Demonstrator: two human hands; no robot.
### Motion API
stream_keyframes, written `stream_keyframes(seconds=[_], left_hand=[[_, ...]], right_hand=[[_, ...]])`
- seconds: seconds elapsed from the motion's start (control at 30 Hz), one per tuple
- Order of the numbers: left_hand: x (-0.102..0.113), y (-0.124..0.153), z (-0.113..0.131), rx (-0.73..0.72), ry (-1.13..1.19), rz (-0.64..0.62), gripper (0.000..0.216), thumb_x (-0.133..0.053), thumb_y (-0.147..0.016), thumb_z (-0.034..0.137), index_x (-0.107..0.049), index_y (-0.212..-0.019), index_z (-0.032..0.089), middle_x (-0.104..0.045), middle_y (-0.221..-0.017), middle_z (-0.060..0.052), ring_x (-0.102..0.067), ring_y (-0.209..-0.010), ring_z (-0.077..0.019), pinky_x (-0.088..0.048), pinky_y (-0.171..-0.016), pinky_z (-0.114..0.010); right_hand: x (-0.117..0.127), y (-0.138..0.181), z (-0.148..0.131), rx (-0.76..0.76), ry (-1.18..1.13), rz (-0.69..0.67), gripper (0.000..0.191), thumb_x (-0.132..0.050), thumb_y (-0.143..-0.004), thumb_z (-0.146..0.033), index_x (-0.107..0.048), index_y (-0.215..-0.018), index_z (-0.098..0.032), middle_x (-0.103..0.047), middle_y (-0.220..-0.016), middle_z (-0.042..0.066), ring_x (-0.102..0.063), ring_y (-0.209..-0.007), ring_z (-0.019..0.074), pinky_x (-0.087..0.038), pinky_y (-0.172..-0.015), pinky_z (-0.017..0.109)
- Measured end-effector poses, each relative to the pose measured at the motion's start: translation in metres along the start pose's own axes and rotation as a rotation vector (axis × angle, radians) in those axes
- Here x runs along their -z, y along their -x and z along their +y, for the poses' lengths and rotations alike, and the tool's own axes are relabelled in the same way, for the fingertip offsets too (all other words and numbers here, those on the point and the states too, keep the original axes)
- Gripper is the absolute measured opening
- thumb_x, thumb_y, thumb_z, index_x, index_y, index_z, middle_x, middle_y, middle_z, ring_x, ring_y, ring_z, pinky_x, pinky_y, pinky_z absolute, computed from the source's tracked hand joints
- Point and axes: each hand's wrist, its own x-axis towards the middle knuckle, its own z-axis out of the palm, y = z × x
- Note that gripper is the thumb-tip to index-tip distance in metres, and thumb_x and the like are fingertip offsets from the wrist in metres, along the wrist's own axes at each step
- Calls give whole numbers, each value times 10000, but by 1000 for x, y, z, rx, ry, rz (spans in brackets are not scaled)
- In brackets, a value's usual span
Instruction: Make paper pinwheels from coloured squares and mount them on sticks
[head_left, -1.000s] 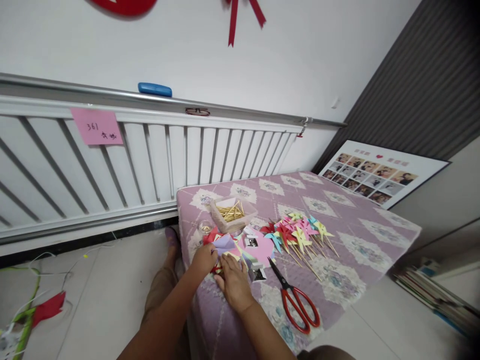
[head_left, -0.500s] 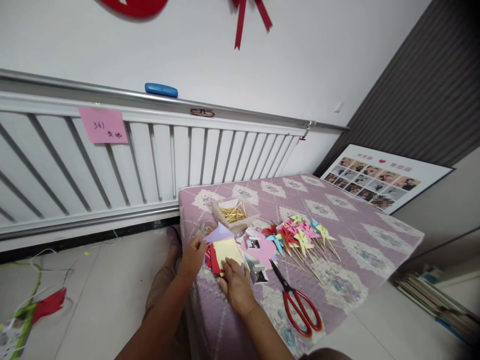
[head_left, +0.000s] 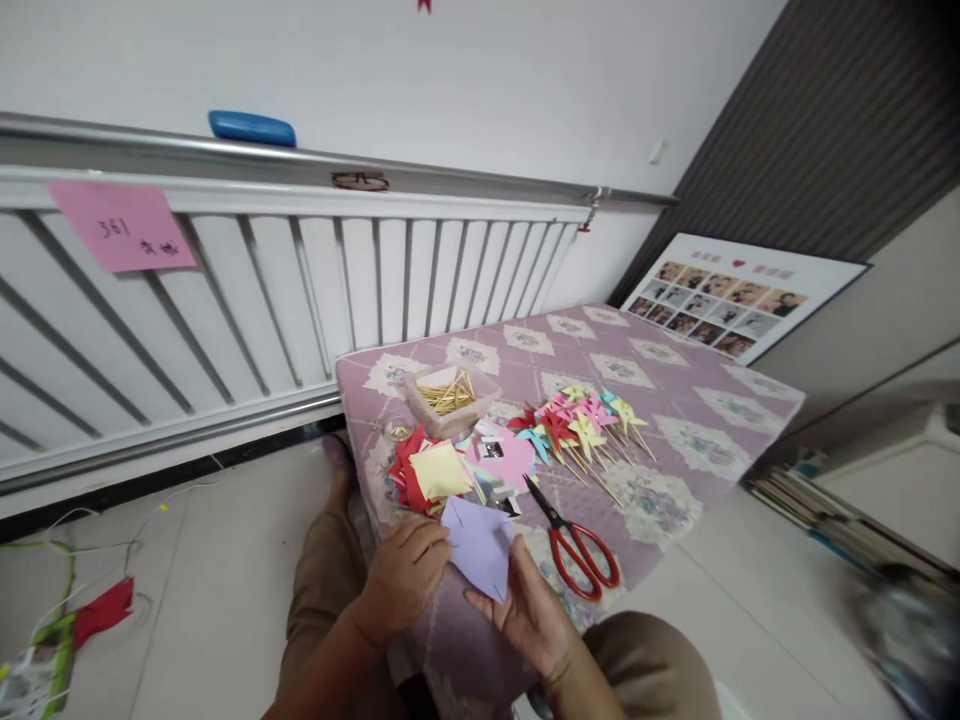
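Both hands hold a lilac paper square (head_left: 480, 545) just above the near edge of the purple patterned table (head_left: 675, 420). My left hand (head_left: 405, 578) pinches its left edge. My right hand (head_left: 529, 612) grips its lower right side from beneath, fingers curled up around it. Behind the sheet lies a stack of coloured paper squares (head_left: 435, 472), yellow on top of red. Red-handled scissors (head_left: 574, 540) lie just right of my hands.
A clear box of wooden sticks (head_left: 450, 395) stands at the table's back left. Several finished paper pinwheels (head_left: 581, 430) lie mid-table. A white radiator (head_left: 300, 290) runs along the wall behind. A framed photo board (head_left: 739, 300) leans at the right. Books (head_left: 817, 505) lie on the floor.
My left hand lifted the lilac sheet off the stack and brought it toward me. My right hand left the stack and took hold of the sheet. The view tipped down.
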Motion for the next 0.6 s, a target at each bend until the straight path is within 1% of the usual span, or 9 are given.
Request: stream_keyframes(seconds=[0.1,0.17,0.2,0.27,0.33,0.4,0.43,0.5,0.6], left_hand=[[-11,8,12,60,90,-29,186,-495,-883,140,-669,-924,192,-703,-980,-59,-618,-930,-195,-517,-844,-360],[-21,18,19,213,228,-16,200,-509,-872,153,-658,-998,197,-679,-1062,-79,-605,-1006,-206,-499,-899,-384],[-26,23,23,341,317,-14,238,-520,-863,163,-638,-1068,197,-658,-1122,-94,-588,-1064,-214,-480,-943,-400],[-36,34,30,663,507,17,340,-541,-841,194,-582,-1178,183,-620,-1207,-127,-562,-1135,-239,-448,-988,-436],[-44,42,37,964,770,0,379,-543,-841,256,-560,-1211,174,-626,-1203,-141,-591,-1099,-250,-475,-942,-427],[-48,44,42,1166,1045,-43,404,-561,-839,351,-572,-1204,177,-638,-1196,-141,-614,-1060,-254,-501,-885,-395],[-49,43,44,1229,1155,-60,427,-587,-823,399,-586,-1190,179,-645,-1190,-140,-619,-1050,-256,-506,-868,-381],[-49,38,49,1294,1302,-72,488,-656,-770,457,-603,-1176,192,-654,-1186,-134,-622,-1039,-255,-504,-865,-365],[-50,26,57,1301,1436,-47,544,-724,-712,464,-614,-1168,189,-660,-1186,-143,-624,-1035,-259,-491,-896,-376]], right_hand=[[6,4,5,16,14,108,303,-784,-730,-342,-687,-985,-210,-769,-860,24,-695,-777,190,-542,-654,292],[9,4,8,53,-4,144,241,-782,-720,-288,-698,-931,-208,-766,-816,22,-691,-725,183,-543,-659,290],[11,4,9,71,-22,146,220,-774,-721,-284,-700,-914,-211,-767,-819,28,-692,-716,190,-547,-680,307],[13,5,9,107,-51,131,197,-753,-731,-291,-699,-906,-219,-770,-865,49,-698,-727,216,-552,-741,361],[15,5,7,134,-62,127,201,-735,-739,-301,-689,-920,-226,-769,-920,70,-705,-763,247,-546,-790,415],[15,5,5,143,-66,135,228,-729,-737,-314,-679,-940,-223,-766,-947,87,-707,-809,271,-539,-817,446],[15,5,4,148,-71,139,247,-731,-730,-319,-675,-949,-220,-765,-952,91,-707,-829,278,-538,-826,451],[14,3,4,159,-83,142,282,-742,-710,-329,-667,-959,-221,-764,-968,91,-706,-859,286,-539,-830,448],[7,0,11,180,-60,152,317,-751,-690,-353,-659,-964,-224,-759,-993,93,-707,-876,293,-553,-789,427]])
